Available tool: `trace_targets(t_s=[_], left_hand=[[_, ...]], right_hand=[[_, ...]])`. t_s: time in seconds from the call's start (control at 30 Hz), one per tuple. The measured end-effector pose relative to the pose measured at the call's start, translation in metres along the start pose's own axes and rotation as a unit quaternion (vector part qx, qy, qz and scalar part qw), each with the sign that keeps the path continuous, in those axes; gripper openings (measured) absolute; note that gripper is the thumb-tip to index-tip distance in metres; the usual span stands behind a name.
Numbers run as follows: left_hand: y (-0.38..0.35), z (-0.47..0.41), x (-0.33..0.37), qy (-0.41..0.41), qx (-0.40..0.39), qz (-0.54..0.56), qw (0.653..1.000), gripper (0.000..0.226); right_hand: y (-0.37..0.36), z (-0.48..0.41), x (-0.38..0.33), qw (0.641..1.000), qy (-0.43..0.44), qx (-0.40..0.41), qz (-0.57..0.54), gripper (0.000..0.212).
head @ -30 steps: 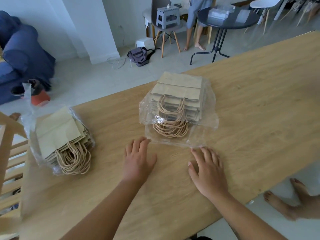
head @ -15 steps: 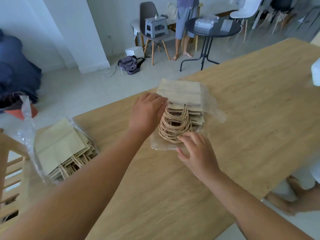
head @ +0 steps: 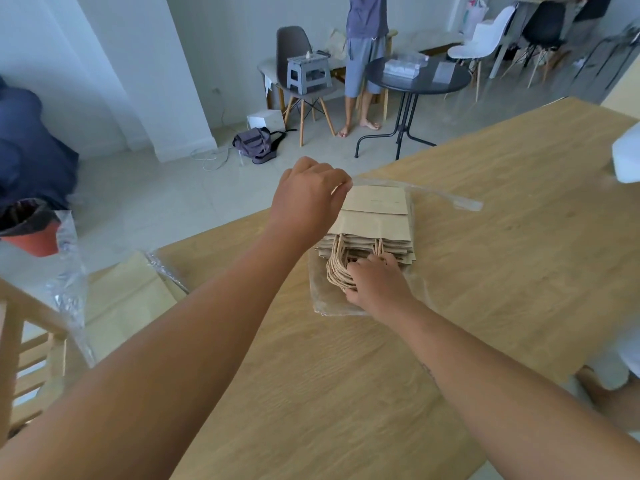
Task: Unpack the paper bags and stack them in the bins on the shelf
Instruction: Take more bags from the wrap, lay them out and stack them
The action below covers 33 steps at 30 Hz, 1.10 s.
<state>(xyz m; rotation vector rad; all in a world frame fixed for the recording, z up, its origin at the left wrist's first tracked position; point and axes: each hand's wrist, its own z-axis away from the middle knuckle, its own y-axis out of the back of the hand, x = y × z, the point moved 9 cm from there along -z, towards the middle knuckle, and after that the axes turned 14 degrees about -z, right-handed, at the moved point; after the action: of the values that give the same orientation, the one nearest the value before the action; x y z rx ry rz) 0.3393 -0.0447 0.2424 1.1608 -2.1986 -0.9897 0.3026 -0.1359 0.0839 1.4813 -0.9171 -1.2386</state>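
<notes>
A stack of brown paper bags (head: 375,220) with twisted rope handles (head: 337,268) lies in the middle of the wooden table (head: 502,271), inside a clear plastic wrapper (head: 446,197). My left hand (head: 308,199) pinches the far edge of that wrapper, which is pulled taut off the stack's far end. My right hand (head: 375,284) grips the rope handles at the near end of the stack. A second wrapped pack of paper bags (head: 128,292) lies at the table's left, partly hidden by my left arm.
A wooden shelf frame (head: 20,341) stands at the lower left. Beyond the table, on the floor, are a person beside a round black table (head: 415,81), chairs, a grey stool (head: 308,72), a backpack (head: 256,143) and a red pot (head: 34,233). Another person's foot shows at the lower right.
Both hands left the tabletop and went to the pack. The left hand moved to the far end and lifted the wrapper's edge; the right closed on the handles.
</notes>
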Motion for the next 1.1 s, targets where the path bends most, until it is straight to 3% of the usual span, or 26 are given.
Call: trace_targets(t_s=[0.27, 0.37, 0.47, 0.63, 0.8, 0.9, 1.1], left_hand=[[0.006, -0.011, 0.001, 0.012, -0.018, 0.010, 1.000, 0.020], [0.007, -0.018, 0.001, 0.020, -0.030, 0.009, 0.999, 0.021], [0.007, -0.020, 0.003, 0.022, -0.040, 0.006, 0.999, 0.023], [0.006, -0.017, 0.002, 0.029, -0.055, 0.002, 0.998, 0.024], [0.003, -0.016, -0.001, 0.034, -0.066, -0.006, 0.997, 0.024], [0.002, -0.020, -0.003, 0.037, -0.069, -0.014, 0.997, 0.025], [0.011, -0.050, -0.011, 0.067, -0.067, -0.020, 0.995, 0.027]], right_hand=[[0.023, -0.002, 0.006, 1.000, -0.012, -0.014, 0.015, 0.030], [0.031, -0.005, 0.005, 0.999, -0.003, -0.033, 0.002, 0.014], [0.026, -0.004, 0.011, 0.993, -0.036, -0.099, -0.053, 0.039], [0.027, -0.012, 0.024, 0.980, -0.101, -0.106, -0.137, 0.045], [0.036, -0.020, 0.028, 0.986, -0.088, -0.094, -0.108, 0.032], [0.061, -0.025, 0.025, 0.993, -0.064, -0.052, -0.084, 0.034], [0.162, -0.018, 0.032, 0.982, 0.008, 0.168, -0.091, 0.019]])
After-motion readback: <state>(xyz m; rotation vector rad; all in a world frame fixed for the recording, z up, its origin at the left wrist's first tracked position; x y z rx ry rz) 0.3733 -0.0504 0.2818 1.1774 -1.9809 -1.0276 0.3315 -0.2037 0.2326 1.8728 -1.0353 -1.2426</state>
